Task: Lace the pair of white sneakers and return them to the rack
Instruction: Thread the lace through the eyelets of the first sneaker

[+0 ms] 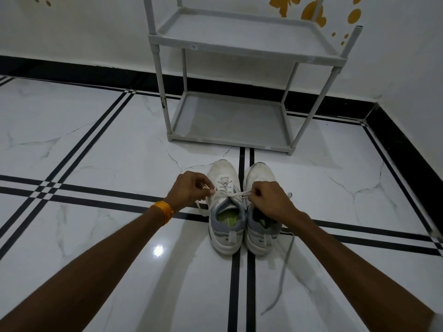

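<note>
On the white marble floor [100, 144], my left hand [189, 188] and right hand [268, 200] pinch the white lace [236, 194] of the left white sneaker [225, 212]; right white sneaker [260, 226] partly hidden.

My glossy white marble-look tiled floor [100, 144] with inlaid black stripes is polished enough to throw back a bright spot of lamp light. The pale grey two-shelf plastic rack [242, 37] looks matt and smooth, its round posts the same dull plastic. The left white sneaker with grey heel [225, 212] seems to be soft knitted cloth on the upper, slightly scuffed at the toe, with a smoother rubbery sole rim; the right white sneaker with grey heel [260, 232] looks alike. The flat white woven lace [236, 194] appears matt cotton. The orange thread band [164, 210] on my wrist is wound fibre.
</note>
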{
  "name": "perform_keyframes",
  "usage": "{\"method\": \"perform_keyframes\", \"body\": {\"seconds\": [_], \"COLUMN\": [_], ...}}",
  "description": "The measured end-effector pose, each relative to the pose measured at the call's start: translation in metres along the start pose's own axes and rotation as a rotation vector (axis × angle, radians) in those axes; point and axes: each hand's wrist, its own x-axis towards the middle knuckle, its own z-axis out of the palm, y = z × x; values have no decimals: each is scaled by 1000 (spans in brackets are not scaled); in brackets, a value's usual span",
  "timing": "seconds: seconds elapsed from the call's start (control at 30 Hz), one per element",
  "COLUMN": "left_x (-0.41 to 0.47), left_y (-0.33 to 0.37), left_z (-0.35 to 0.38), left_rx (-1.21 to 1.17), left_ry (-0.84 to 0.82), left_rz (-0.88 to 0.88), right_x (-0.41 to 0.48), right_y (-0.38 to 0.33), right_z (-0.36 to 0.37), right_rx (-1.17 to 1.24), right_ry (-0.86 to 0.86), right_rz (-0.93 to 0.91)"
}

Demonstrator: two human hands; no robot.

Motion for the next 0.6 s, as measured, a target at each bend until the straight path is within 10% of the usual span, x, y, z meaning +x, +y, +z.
{"method": "perform_keyframes", "body": {"seconds": [0.23, 0.47, 0.6], "left_x": [-6, -2, -7], "left_y": [1, -1, -7], "left_z": [20, 27, 33], "left_rx": [137, -374, 312], "left_ry": [310, 347, 341], "left_rz": [-45, -550, -222], "right_x": [-1, -8, 0], "right_y": [-4, -12, -21], "right_z": [10, 13, 9], "right_rx": [-349, -577, -308], "right_ry": [39, 12, 117], "right_rz": [-186, -89, 170]}}
